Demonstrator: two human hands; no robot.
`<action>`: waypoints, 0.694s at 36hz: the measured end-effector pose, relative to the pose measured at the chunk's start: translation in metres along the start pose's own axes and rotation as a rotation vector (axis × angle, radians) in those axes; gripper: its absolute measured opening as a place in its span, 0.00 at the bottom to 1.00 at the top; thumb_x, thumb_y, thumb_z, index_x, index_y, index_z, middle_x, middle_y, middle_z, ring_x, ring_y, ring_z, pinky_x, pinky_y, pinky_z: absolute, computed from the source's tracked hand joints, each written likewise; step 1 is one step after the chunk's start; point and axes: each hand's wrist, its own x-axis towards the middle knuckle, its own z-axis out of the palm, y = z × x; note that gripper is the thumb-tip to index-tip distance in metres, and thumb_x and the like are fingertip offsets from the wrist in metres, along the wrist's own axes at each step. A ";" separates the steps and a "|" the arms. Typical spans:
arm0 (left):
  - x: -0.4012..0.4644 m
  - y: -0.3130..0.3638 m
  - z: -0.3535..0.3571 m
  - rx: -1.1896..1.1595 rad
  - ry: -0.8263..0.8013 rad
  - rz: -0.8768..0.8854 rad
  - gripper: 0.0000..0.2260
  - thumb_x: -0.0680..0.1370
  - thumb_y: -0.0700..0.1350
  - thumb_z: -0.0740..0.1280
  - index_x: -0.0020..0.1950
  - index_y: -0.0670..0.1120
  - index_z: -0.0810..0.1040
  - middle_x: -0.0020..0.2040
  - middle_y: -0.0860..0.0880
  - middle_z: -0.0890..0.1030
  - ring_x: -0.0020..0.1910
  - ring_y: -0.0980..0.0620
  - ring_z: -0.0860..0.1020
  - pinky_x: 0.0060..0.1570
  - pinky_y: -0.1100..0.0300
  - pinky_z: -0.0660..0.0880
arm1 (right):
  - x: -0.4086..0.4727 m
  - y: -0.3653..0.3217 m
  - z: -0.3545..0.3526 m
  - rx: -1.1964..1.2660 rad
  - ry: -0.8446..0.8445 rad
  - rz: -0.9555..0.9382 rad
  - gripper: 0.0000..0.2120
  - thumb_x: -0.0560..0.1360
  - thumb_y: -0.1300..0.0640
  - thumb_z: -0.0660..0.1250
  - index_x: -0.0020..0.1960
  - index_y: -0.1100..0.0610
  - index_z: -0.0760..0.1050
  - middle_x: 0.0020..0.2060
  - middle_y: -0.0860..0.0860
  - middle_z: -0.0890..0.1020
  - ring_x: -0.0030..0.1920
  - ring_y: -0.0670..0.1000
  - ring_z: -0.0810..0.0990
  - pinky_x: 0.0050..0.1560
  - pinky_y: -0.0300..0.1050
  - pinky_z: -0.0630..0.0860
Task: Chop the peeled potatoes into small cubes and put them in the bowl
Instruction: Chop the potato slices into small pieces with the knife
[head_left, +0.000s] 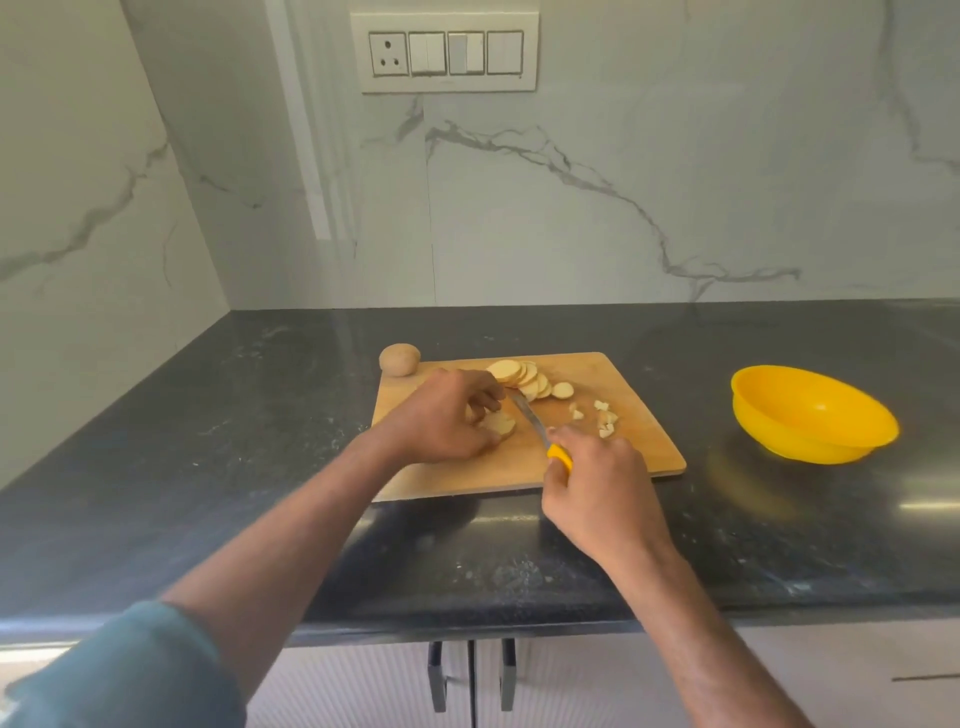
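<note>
Right hand (597, 499) gripped yellow-handled knife (535, 428), blade beside slices (500, 425) pinned by curled left hand (441, 415) on board (639, 441). Best keep fingertips tucked, cut a straight grid. Cubes (602, 418) right of blade; bowl (810, 415) far right on worktop (208, 467), holding none.

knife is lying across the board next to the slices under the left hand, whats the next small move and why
Probably bring the knife down through the potato slices that the left hand pins on the cutting board. Only a few small cubes are cut, a fan of slices waits, and the yellow bowl looks empty.
</note>
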 end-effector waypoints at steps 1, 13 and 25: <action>-0.001 -0.004 0.001 -0.019 0.024 0.007 0.21 0.71 0.48 0.79 0.62 0.47 0.80 0.52 0.54 0.82 0.48 0.58 0.80 0.50 0.64 0.78 | 0.000 -0.001 0.000 -0.007 0.002 -0.002 0.17 0.74 0.57 0.65 0.63 0.52 0.80 0.45 0.54 0.86 0.44 0.58 0.83 0.43 0.50 0.81; -0.010 -0.038 0.012 -0.115 0.196 -0.087 0.06 0.76 0.40 0.75 0.48 0.50 0.89 0.44 0.56 0.85 0.45 0.58 0.78 0.50 0.57 0.76 | 0.001 -0.008 0.003 -0.126 -0.033 -0.033 0.15 0.74 0.58 0.64 0.59 0.53 0.81 0.39 0.53 0.85 0.40 0.57 0.83 0.39 0.49 0.80; -0.003 -0.034 0.022 -0.098 0.223 -0.126 0.06 0.75 0.42 0.75 0.42 0.53 0.86 0.41 0.59 0.84 0.46 0.54 0.80 0.57 0.44 0.76 | -0.006 -0.019 0.005 -0.111 -0.051 -0.093 0.17 0.77 0.59 0.64 0.65 0.55 0.79 0.37 0.51 0.84 0.33 0.49 0.77 0.33 0.34 0.66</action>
